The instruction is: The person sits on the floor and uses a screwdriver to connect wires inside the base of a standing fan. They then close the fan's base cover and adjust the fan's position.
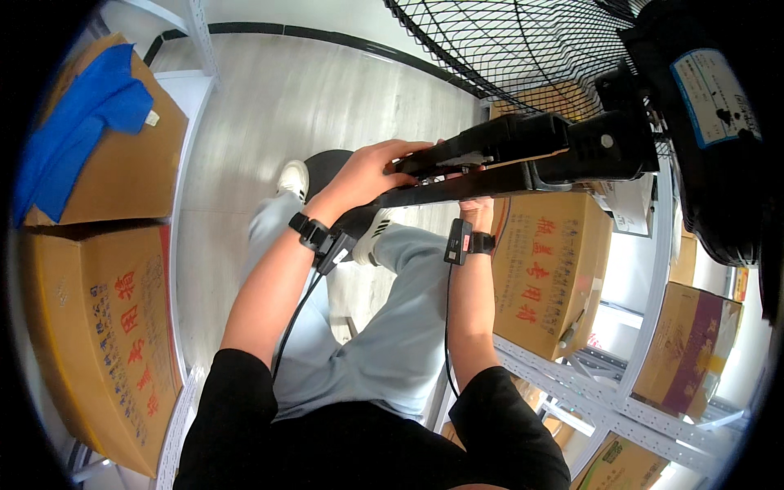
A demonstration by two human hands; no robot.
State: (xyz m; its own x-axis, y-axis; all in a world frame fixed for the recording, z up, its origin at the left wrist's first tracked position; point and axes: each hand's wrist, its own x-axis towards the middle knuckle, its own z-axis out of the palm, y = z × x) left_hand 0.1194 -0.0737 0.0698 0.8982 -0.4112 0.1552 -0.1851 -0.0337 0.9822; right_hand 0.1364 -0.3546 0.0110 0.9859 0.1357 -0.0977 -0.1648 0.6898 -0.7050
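A black floor fan lies across the upper right, its wire cage [523, 49] at the top and a thick dark body at the right. A long black housing [506, 147] reaches from it toward the middle, split lengthwise into two parts with a gap between them. My left hand [367, 174] is closed around the housing's free end, fingers at the gap. From beneath, my right hand [476, 208] grips the lower part; most of its fingers are hidden by the housing. A round black base [327, 169] sits on the floor below, next to my shoes.
Brown cartons [122, 327] stand on white shelving at the left, a blue cloth [82, 122] draped on one. Another large carton [547, 269] rests on the right-hand metal rack [645, 327], near my right forearm. Each wrist wears a strapped device with a cable.
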